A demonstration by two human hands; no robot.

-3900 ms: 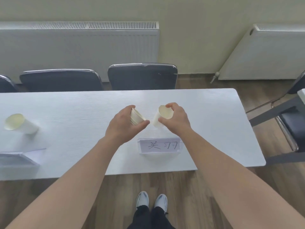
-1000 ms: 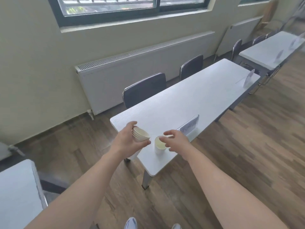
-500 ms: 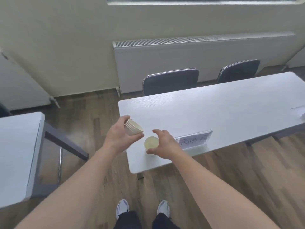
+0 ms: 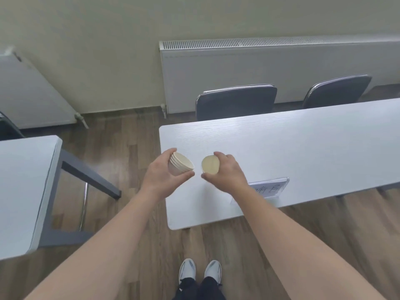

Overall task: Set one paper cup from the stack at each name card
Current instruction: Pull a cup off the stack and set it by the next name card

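My left hand [image 4: 163, 179] grips a short stack of cream paper cups [image 4: 180, 164], tilted with the mouths facing right, above the left end of a white table [image 4: 303, 144]. My right hand [image 4: 227, 173] is closed around a single paper cup [image 4: 210, 164], its mouth facing up toward me, over the table just right of the stack. A clear name card [image 4: 269, 188] with handwritten characters stands near the table's front edge, right of my right hand and partly hidden by my forearm.
Two dark chairs [image 4: 236, 100] [image 4: 336, 90] stand behind the table, with a white radiator [image 4: 270, 61] on the wall. Another white table [image 4: 23, 187] is at the left across a gap of wood floor. My shoes [image 4: 200, 270] show below.
The view has tilted down and closed in on the table's left end. My right hand with the single cup sits a little further onto the table; the left hand still holds the stack.
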